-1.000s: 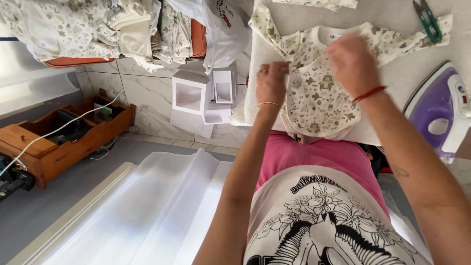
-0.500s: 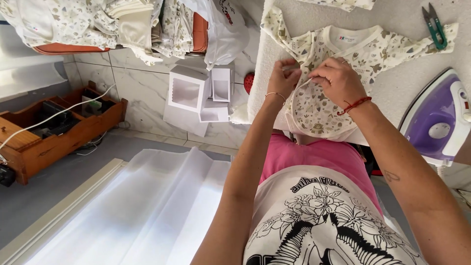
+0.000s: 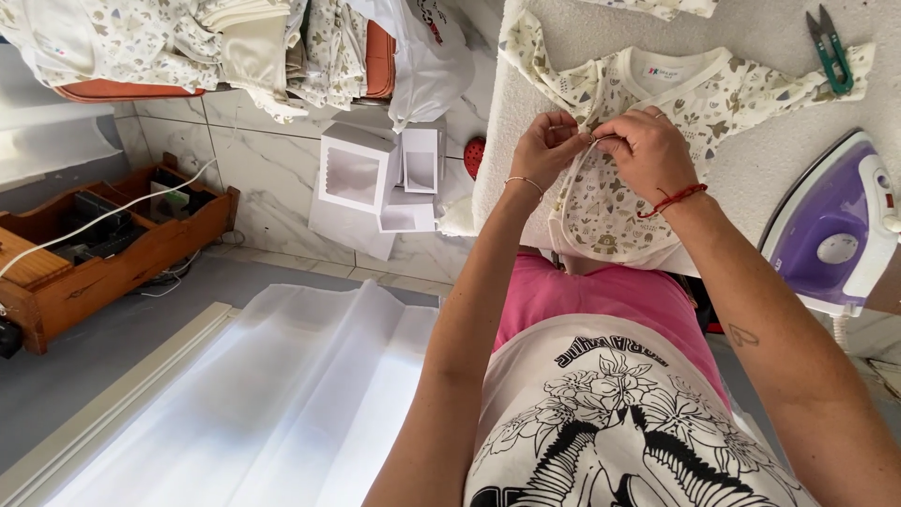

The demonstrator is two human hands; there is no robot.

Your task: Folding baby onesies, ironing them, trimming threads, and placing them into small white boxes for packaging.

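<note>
**Pinching the baby top's front**

Both my left hand [image 3: 547, 148] and right hand [image 3: 646, 153] have fingertips closed on the printed baby top [image 3: 619, 202], lying flat mid ironing board [image 3: 751, 160]. Wooden tray [image 3: 103, 253] holds cables; white window boxes [image 3: 375, 183] sit against the tiled wall.

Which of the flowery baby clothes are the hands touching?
The baby top spread flat on the white padded board. The left hand and right hand pinch its front; the other patterned clothes lie piled apart, untouched.
</note>
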